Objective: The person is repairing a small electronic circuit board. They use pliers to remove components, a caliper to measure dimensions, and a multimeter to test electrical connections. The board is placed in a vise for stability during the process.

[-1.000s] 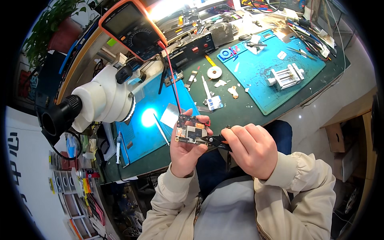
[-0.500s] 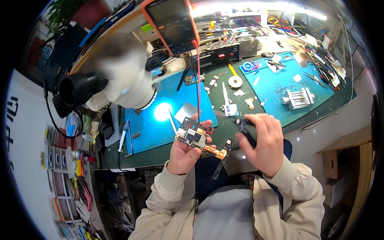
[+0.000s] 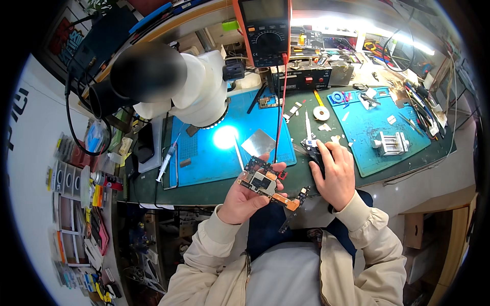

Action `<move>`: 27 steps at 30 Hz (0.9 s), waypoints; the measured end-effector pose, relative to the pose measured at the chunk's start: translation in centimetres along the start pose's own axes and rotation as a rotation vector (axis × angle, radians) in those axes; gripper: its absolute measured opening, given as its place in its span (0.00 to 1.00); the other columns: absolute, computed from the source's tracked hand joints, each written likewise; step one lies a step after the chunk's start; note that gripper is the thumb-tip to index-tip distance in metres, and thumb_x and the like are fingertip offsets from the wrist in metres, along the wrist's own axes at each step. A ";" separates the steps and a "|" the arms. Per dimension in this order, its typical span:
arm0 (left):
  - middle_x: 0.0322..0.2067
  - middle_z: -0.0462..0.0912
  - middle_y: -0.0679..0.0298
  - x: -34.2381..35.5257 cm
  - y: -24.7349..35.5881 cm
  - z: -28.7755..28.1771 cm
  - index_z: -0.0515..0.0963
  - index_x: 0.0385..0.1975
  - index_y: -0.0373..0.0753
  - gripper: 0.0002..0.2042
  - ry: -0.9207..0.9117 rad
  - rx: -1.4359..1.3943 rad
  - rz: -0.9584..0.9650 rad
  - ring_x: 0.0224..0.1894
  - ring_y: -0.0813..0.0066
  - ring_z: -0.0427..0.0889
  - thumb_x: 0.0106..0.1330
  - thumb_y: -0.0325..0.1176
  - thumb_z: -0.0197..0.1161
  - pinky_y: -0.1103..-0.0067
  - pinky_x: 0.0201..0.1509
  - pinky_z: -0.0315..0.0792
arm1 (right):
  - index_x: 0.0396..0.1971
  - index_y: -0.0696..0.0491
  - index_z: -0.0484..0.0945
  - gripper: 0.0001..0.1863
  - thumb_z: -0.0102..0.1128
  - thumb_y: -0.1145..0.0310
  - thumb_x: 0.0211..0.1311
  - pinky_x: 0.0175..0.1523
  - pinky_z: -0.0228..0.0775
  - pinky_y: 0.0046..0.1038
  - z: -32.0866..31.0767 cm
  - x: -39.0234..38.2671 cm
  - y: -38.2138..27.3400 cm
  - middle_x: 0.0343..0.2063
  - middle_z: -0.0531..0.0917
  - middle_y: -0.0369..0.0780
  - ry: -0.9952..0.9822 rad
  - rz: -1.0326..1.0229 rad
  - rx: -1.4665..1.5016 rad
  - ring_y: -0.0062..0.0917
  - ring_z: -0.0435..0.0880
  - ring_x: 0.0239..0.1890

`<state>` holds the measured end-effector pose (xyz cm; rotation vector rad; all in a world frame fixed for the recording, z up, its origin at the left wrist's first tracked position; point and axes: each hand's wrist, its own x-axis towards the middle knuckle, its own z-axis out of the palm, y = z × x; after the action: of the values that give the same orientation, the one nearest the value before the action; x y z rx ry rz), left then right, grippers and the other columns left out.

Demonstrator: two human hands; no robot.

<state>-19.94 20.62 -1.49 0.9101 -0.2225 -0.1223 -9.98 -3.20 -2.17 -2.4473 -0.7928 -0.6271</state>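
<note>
My left hand [image 3: 236, 205] is closed around a phone circuit board [image 3: 262, 182], with the thumb at its lower edge and fingers behind it. Copper-coloured flex [image 3: 289, 202] and a thin black strip [image 3: 289, 222] hang from the board's lower right. At the bench's front edge, my right hand [image 3: 337, 172] has its thumb and fingers around a dark, elongated object [image 3: 315, 157] lying low over the bench top. The fingers cover much of it, so I cannot tell its exact kind. A pale slim tool [image 3: 308, 125] lies just beyond that hand.
A white microscope [image 3: 196, 84] lights the left blue mat [image 3: 204, 168]. Behind stands an orange-framed multimeter [image 3: 266, 35] with a red lead [image 3: 282, 109] hanging down. A small metal vise [image 3: 392, 143] sits on the right blue mat [image 3: 367, 160]. A syringe [image 3: 166, 164] lies left.
My right hand has lowered the dark object from the air to the bench's front edge. The view has shifted, while my left hand keeps holding the circuit board.
</note>
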 end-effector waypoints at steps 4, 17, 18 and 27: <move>0.72 0.64 0.51 0.0 -0.1 -0.2 0.47 0.79 0.44 0.47 0.004 -0.003 -0.005 0.60 0.65 0.79 0.66 0.26 0.72 0.59 0.63 0.81 | 0.56 0.59 0.79 0.26 0.70 0.66 0.59 0.59 0.67 0.39 0.0 -0.1 0.0 0.50 0.79 0.44 -0.003 -0.015 -0.005 0.40 0.76 0.53; 0.71 0.66 0.52 0.3 0.1 -0.6 0.47 0.79 0.40 0.44 -0.012 0.079 -0.053 0.60 0.70 0.79 0.69 0.28 0.70 0.63 0.66 0.77 | 0.51 0.54 0.82 0.27 0.78 0.65 0.51 0.51 0.74 0.36 -2.5 0.3 -0.6 0.41 0.80 0.42 -0.002 0.041 0.259 0.37 0.81 0.43; 0.70 0.67 0.53 0.4 0.1 -0.7 0.48 0.79 0.40 0.44 -0.006 0.111 -0.069 0.60 0.71 0.79 0.69 0.28 0.70 0.65 0.67 0.77 | 0.51 0.54 0.82 0.26 0.78 0.65 0.50 0.51 0.74 0.36 -3.5 0.5 -1.1 0.41 0.80 0.41 -0.049 -0.044 0.288 0.36 0.81 0.43; 0.69 0.70 0.56 1.0 0.0 -0.5 0.49 0.79 0.37 0.45 -0.056 0.259 -0.081 0.69 0.69 0.72 0.67 0.26 0.72 0.70 0.70 0.72 | 0.50 0.53 0.82 0.27 0.77 0.62 0.47 0.50 0.72 0.33 -6.4 0.3 -4.4 0.40 0.81 0.35 -0.163 -0.277 0.186 0.29 0.81 0.43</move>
<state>-18.87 20.85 -1.63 1.1748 -0.2574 -0.1974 -14.26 -3.66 4.30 -2.2581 -1.2135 -0.4317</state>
